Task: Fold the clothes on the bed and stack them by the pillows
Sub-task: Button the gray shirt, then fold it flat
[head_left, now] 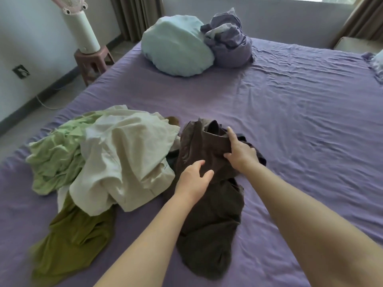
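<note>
A dark brown garment (209, 220) lies crumpled on the purple bed sheet (300, 125), stretching toward me. My right hand (241, 153) pinches its upper edge between thumb and fingers. My left hand (194, 180) rests on the same garment lower down, fingers loosely bent over the cloth. To the left sits a loose heap: a cream garment (128, 162), a light green garment (56, 160) and an olive green garment (70, 241). Far up the bed are a light blue pillow (176, 45) and a purple pillow (230, 42).
A white fan (83, 27) stands on a reddish stool (93, 61) beside the bed's left edge. Bare floor runs along the left wall. Another patterned cushion (376, 65) shows at the right edge. Curtains hang at the back.
</note>
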### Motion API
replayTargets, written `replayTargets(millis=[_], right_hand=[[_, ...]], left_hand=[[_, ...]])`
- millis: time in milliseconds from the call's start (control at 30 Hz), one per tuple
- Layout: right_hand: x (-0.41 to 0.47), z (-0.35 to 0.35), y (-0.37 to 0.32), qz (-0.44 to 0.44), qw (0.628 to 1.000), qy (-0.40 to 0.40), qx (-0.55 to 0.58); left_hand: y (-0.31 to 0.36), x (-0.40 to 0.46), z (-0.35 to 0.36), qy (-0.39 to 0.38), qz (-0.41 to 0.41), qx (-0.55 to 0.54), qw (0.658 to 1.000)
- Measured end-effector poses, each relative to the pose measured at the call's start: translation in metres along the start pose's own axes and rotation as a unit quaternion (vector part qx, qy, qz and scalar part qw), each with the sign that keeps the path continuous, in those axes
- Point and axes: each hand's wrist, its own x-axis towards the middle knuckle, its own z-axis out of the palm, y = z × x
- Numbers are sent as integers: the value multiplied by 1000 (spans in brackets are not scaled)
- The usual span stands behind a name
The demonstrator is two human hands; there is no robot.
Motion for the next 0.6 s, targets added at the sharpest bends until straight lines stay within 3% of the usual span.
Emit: replayTargets(millis=[100,233,333,433,533,600], right_hand=[[-20,0,4,-25,998,29,54],[-54,-15,-1,-46,971,63,227],[-87,-32,-8,-53,923,35,379],[-120,-50,-12,-55,860,-24,506],[-146,-71,0,-66,810,-48,581],[-161,-91,14,-88,801,-33,591]], left_hand=[[10,-2,3,0,-4,-41,999],[28,-18,7,-19,12,-130,991],[50,-34,12,-55,52,-205,976],[75,-52,12,-13,67,-225,972],[95,-70,1,22,84,-200,976],[115,-82,-11,15,89,-199,976]])
